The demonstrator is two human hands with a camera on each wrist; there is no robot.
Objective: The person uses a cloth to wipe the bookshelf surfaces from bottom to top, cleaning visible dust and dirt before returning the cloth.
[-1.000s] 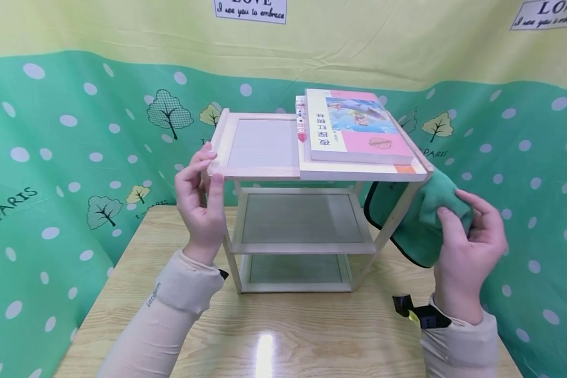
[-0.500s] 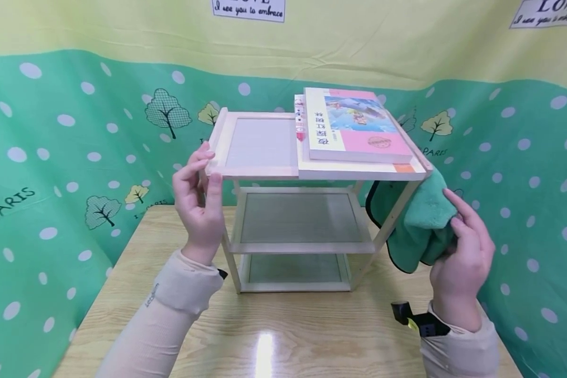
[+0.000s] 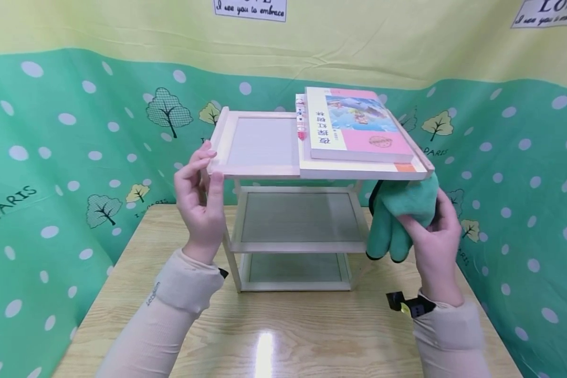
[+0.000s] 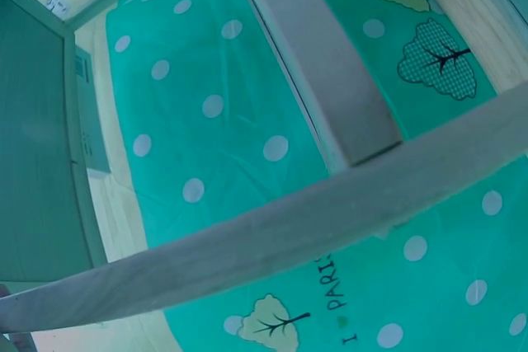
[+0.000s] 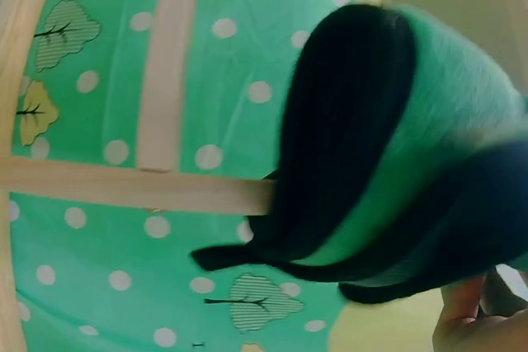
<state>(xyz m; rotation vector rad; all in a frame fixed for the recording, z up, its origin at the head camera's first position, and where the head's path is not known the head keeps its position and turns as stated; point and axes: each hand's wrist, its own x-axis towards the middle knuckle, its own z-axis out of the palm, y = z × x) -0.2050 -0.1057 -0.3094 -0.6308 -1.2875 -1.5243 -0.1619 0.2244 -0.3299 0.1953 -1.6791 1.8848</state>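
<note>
A pale wooden three-tier shelf rack stands on the table. My left hand holds the front left corner of its top tier, thumb in front and fingers at the side. In my right hand is a bunched green cloth with black edging, held against the rack's right front leg just below the top tier. The cloth hides part of that leg. The right wrist view shows the cloth close up, with some fingertips below it. No left fingers show clearly in the left wrist view, where a rack bar crosses.
Two stacked books lie on the right half of the top tier; the upper one is a pink-and-white book. A wood-grain table carries the rack. Behind and beside it hangs a green and yellow patterned curtain.
My right hand has moved left and inward with the cloth, which is now bunched around the right front leg instead of trailing beside it. The left hand, rack and books stay put.
</note>
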